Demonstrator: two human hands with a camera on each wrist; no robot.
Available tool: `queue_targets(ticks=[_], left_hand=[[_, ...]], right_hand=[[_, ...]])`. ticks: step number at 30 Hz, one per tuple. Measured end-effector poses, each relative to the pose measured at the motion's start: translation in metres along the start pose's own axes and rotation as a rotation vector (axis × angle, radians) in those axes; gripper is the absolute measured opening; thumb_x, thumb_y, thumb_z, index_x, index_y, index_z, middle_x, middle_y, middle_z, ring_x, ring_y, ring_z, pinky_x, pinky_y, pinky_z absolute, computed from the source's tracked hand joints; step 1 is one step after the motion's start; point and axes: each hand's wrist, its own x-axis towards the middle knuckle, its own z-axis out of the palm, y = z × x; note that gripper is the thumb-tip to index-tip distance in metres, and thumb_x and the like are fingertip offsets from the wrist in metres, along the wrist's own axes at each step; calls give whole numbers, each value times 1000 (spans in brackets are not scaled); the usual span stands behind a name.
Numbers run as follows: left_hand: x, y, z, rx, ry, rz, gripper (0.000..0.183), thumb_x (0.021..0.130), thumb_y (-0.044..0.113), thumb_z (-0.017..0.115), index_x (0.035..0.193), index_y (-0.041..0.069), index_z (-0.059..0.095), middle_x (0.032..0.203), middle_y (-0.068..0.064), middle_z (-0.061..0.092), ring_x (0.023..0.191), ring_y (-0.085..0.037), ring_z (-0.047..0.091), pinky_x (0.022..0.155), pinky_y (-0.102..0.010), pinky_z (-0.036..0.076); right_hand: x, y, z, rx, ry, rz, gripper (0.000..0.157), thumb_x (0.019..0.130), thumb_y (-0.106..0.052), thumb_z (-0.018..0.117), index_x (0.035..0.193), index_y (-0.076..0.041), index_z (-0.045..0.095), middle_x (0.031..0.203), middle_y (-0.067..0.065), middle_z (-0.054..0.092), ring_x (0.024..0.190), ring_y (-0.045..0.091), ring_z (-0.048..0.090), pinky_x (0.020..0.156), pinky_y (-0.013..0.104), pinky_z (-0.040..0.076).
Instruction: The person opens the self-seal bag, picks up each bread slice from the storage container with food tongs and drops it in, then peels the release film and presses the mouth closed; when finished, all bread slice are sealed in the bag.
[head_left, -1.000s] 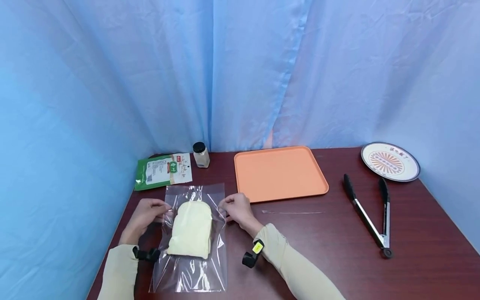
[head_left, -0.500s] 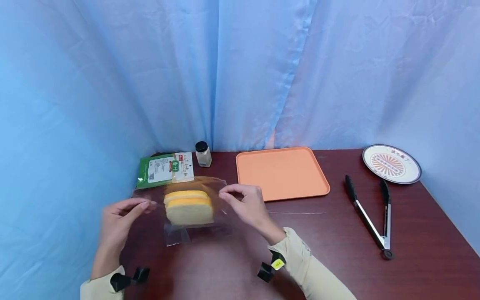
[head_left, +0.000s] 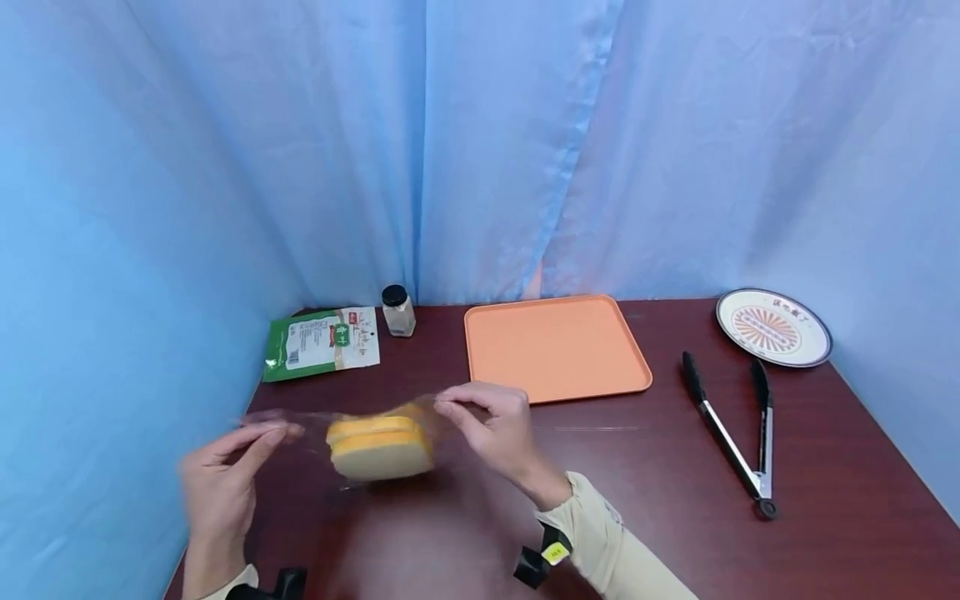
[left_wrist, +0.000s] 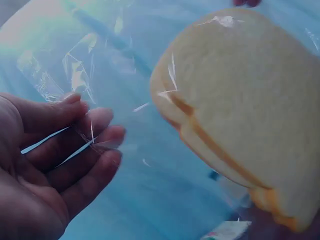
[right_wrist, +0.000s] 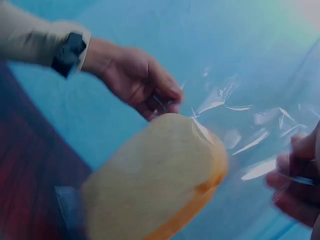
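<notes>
Two stacked slices of bread with orange crusts sit inside a clear plastic bag, held up above the table. My left hand pinches the bag's left side between thumb and fingers; in the left wrist view that hand has creased film at its fingertips. On the other side my right hand pinches the bag between thumb and forefinger. The bread hangs between the two hands, its flat face tilted toward me. Motion blurs the bag's outline in the head view.
An orange tray lies behind the right hand. A green-and-white packet and a black-capped jar stand at the back left. Spread tongs and a patterned plate are to the right. Blue curtains enclose the table.
The bag with the bread was flat on the table, then rose and tipped so the crust edges show. My left hand moved left and nearer; the raised bag has since come nearer to me.
</notes>
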Motion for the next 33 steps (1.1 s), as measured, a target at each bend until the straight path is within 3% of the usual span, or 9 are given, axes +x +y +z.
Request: queue_targets(ticks=[8, 12, 19, 23, 24, 26, 29, 31, 33], left_hand=[[-9, 3, -2, -49, -35, 6, 13, 87, -23, 56, 97, -26, 65, 87, -6, 80, 82, -17, 77, 78, -30, 62], [-16, 12, -8, -158, -142, 59, 19, 87, -30, 48, 99, -28, 63, 92, -15, 78, 86, -23, 76, 79, -32, 61], [-34, 38, -27, -308, -372, 156, 30, 85, -36, 40, 104, -27, 62, 105, -23, 75, 96, -28, 75, 83, -31, 61], [-42, 44, -42, -299, -533, 191, 35, 84, -36, 41, 108, -23, 62, 109, -22, 74, 97, -26, 74, 75, -31, 62], [-42, 44, -46, -241, -559, 162, 38, 83, -36, 42, 109, -19, 65, 107, -18, 75, 92, -21, 74, 69, -27, 60], [-39, 38, -51, -169, -619, 16, 43, 85, -34, 41, 109, -10, 68, 104, -11, 77, 84, -14, 74, 63, -26, 59], [-26, 12, -53, -175, -693, -277, 48, 91, -27, 38, 107, 2, 73, 97, -2, 78, 77, -6, 73, 59, -22, 58], [-14, -14, -51, -233, -697, -476, 44, 96, -18, 39, 105, 7, 74, 95, 0, 78, 79, -7, 74, 65, -23, 61], [-3, -42, -47, -241, -668, -609, 40, 99, -11, 42, 103, 10, 75, 91, 1, 78, 79, -8, 75, 67, -23, 62]], right_hand=[[0, -3, -6, 53, -26, 69, 2, 85, -2, 75, 85, -3, 77, 79, 10, 77, 69, 9, 71, 62, 17, 57], [-2, -13, -13, 130, -78, 82, 4, 87, -3, 74, 84, -2, 76, 78, 11, 76, 70, 5, 70, 63, 19, 58], [-21, -52, -26, 360, -181, 203, 6, 86, 8, 69, 86, 5, 74, 79, 20, 74, 77, -5, 66, 60, 26, 61], [-40, -71, -30, 601, -259, 316, 7, 89, 11, 62, 88, 15, 68, 78, 34, 68, 78, -3, 69, 58, 35, 62], [-44, -72, -30, 665, -282, 366, 10, 91, 10, 61, 89, 18, 66, 78, 37, 66, 77, -2, 70, 57, 37, 62], [-52, -69, -28, 770, -311, 492, 18, 93, 6, 59, 92, 24, 61, 78, 45, 60, 74, 2, 72, 55, 39, 62], [-60, -47, -20, 796, -317, 742, 32, 94, -1, 62, 99, 30, 56, 71, 29, 69, 69, 6, 74, 55, 33, 62], [-63, -23, -12, 746, -283, 898, 35, 92, -3, 65, 102, 30, 56, 70, 15, 73, 65, 8, 74, 55, 27, 61], [-63, 3, -4, 667, -247, 1018, 34, 91, -2, 66, 105, 27, 58, 73, 4, 75, 62, 10, 73, 56, 23, 60]])
